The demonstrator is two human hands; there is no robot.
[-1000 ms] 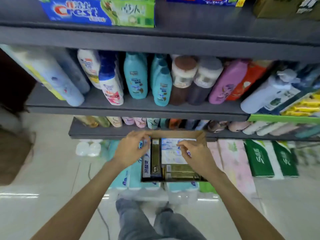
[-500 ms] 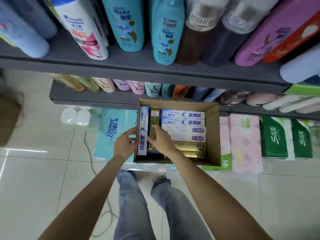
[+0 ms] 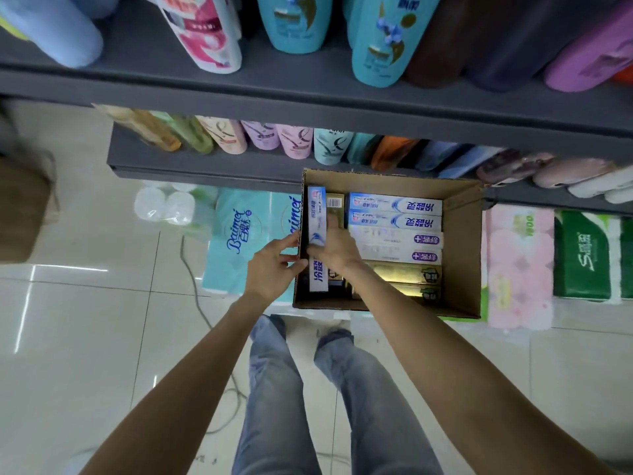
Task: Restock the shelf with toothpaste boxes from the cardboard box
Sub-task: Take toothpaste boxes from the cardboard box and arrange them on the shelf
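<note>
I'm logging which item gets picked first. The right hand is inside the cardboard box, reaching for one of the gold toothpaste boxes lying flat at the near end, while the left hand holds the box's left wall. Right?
Not quite. In the head view the right hand is on the upright white-and-blue toothpaste box along the left wall of the cardboard box, not on the gold toothpaste boxes. The left hand does hold that wall.
</note>
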